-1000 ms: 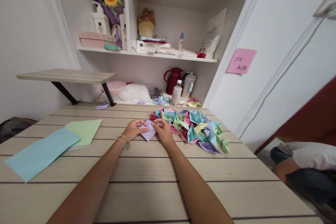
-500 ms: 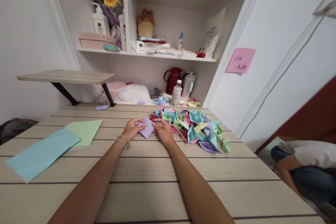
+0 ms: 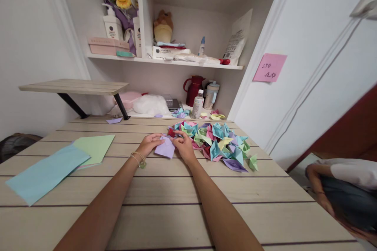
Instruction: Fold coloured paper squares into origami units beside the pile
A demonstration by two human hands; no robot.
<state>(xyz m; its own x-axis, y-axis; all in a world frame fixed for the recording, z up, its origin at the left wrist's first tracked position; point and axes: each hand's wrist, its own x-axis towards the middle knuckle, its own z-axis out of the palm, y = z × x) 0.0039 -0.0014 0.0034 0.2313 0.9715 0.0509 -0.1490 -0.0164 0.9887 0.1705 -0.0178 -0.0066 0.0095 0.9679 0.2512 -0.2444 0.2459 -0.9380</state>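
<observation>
A folded lilac paper [image 3: 165, 149] lies on the pale wooden table [image 3: 165, 192], a little beyond the middle. My left hand [image 3: 150, 143] pinches its upper left edge and my right hand [image 3: 184, 146] pinches its upper right edge, fingers closed on the paper. Just right of my right hand spreads a heap of folded paper pieces [image 3: 218, 143] in blue, green, pink, yellow and purple. A bracelet circles my left wrist.
Flat blue [image 3: 44, 172] and green [image 3: 94, 147] sheets lie at the left. A small raised shelf [image 3: 73, 86], a red jug [image 3: 194, 88], a bottle [image 3: 198, 104] and cluttered shelves stand at the back. Another person [image 3: 344, 188] crouches at the lower right beside the table.
The lilac paper has been turned and flattened a little between my hands. The person at the lower right has shifted slightly. My arms stay in place.
</observation>
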